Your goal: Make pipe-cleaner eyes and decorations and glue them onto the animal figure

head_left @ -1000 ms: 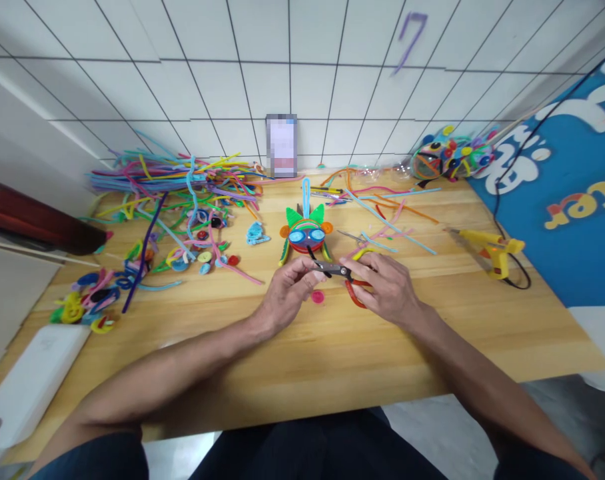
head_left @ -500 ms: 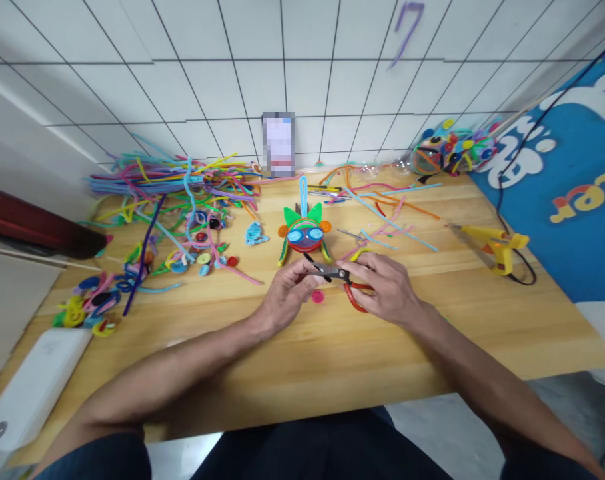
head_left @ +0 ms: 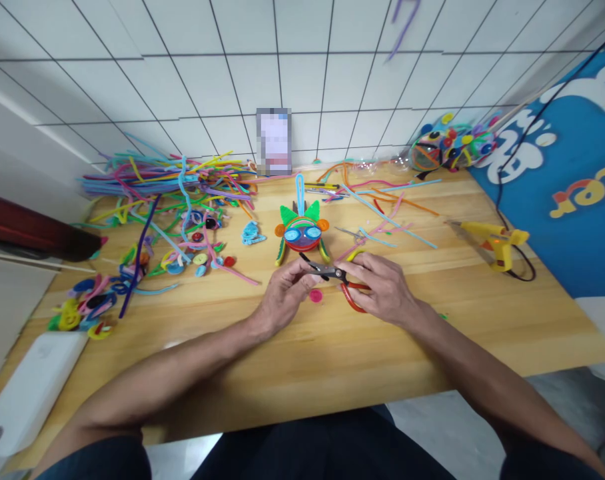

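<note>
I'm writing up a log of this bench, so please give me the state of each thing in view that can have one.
Left hand: pinching the black strip
Right hand: gripping the scissors
scissors: handles spread apart, blades at the black strip
black strip: held; cut through or not, cannot tell
craft figure: out of both hands
pink disc: lying flat
glue gun: lying on its side
phone: upright, screen lit

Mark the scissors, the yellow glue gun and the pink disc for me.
Scissors [head_left: 338, 273]: head view, on the pivot between blades and handles.
Yellow glue gun [head_left: 504, 243]: head view, on the body where the handle begins.
Pink disc [head_left: 316, 295]: head view, on the middle of its face.
</note>
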Demonstrator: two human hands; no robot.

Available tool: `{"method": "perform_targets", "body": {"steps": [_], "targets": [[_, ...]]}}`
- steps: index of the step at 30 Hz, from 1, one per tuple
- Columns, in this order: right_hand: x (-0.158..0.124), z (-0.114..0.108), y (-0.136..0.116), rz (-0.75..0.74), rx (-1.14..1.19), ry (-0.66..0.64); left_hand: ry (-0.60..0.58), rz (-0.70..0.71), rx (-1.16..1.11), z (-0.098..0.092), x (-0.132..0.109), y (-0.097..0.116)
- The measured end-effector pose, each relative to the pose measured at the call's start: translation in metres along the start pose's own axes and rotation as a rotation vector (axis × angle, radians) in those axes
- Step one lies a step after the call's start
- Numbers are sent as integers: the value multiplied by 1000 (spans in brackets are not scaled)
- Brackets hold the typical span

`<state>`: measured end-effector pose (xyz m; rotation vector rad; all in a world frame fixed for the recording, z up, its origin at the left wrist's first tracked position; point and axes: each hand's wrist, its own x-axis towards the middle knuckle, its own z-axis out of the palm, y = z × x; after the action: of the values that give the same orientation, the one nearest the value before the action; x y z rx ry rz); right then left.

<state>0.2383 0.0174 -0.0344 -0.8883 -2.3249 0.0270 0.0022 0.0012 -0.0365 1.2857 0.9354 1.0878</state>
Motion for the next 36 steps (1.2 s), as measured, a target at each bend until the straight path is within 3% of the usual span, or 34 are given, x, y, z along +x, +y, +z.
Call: {"method": "perform_targets", "body": {"steps": [36], "targets": [[-5, 13, -2, 53, 122, 2, -31, -58, -138, 2, -1, -15]]}}
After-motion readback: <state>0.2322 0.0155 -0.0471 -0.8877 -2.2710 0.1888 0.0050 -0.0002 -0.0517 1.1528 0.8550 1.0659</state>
